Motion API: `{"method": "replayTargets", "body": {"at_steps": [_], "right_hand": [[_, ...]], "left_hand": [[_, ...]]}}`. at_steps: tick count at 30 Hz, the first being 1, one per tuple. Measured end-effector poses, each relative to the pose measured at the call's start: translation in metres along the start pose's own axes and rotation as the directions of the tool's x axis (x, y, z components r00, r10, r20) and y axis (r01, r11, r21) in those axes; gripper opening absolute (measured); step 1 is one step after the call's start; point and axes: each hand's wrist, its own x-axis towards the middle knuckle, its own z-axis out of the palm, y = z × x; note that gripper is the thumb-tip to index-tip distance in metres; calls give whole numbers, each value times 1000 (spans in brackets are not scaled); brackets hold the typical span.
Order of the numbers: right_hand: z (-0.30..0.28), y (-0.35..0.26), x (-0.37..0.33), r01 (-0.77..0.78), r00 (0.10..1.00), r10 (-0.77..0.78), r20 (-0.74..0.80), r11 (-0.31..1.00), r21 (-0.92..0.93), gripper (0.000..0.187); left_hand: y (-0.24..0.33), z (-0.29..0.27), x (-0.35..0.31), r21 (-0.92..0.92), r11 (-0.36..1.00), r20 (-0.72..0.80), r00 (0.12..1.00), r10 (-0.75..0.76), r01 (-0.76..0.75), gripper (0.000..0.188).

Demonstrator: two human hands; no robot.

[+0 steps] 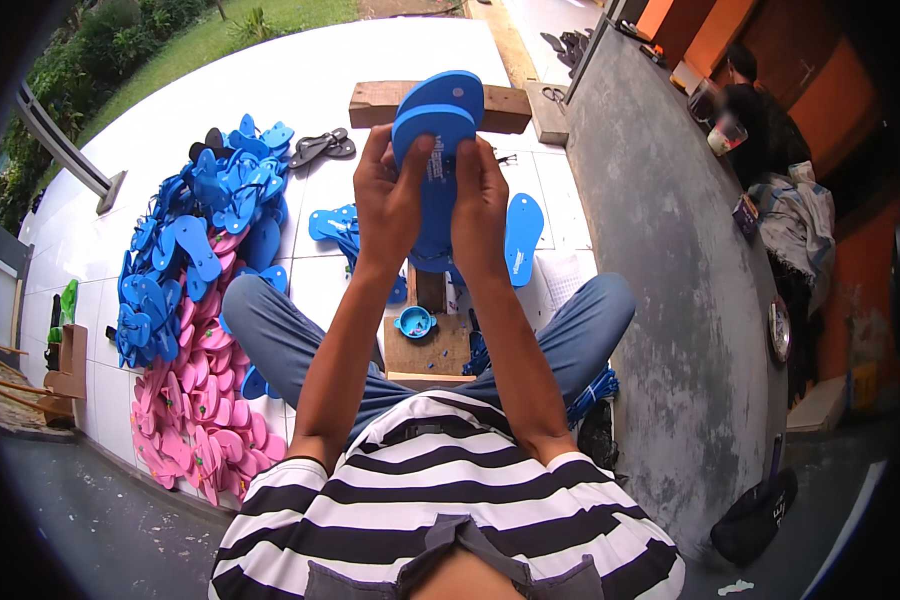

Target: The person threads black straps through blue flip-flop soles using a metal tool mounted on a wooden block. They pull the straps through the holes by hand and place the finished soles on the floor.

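Note:
Two blue flip-flop soles (434,122) are held upright and stacked almost flush in front of me, one slightly higher than the other. My left hand (385,205) closes around their left edge, its thumb pressed on the near face. On the opposite edge my right hand (481,205) grips in the same way, thumb also on the face. No strap shows on the near sole. Past them lies a wooden block (375,101). One loose blue sole (523,240) rests on the tiles to the right, and several blue flip-flops (338,232) lie left of my wrists.
A small blue bowl (415,322) with bits in it stands on a wooden board (400,352) between my legs. Leftward spreads a heap of blue flip-flops (198,248) and pink flip-flops (205,400). Dark sandals (322,147) lie beyond. A grey ledge (660,250) and another person (745,110) are rightward.

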Motion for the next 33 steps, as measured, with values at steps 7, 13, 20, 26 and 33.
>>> {"method": "replayTargets", "body": {"at_steps": [7, 13, 20, 26, 33], "right_hand": [[2, 13, 17, 85, 996, -87, -10, 992, -95, 28], [-12, 30, 34, -61, 997, 52, 59, 985, 163, 28], [-15, 31, 39, -30, 996, 15, 90, 984, 178, 33], [-11, 21, 41, -65, 993, 45, 109, 980, 189, 33], [-8, 17, 26, 26, 999, -30, 45, 995, 91, 32]], "left_hand": [[-13, -4, 7, 212, 977, -150, 988, 43, -11, 21], [-38, -20, 26, 391, 915, -20, 993, 119, -102, 35], [-29, -15, 35, 458, 868, 88, 981, 172, -193, 38], [-21, -9, 29, 394, 917, 5, 998, 68, -64, 28], [-13, 1, 9, 276, 960, -80, 995, 59, -35, 20]]}}
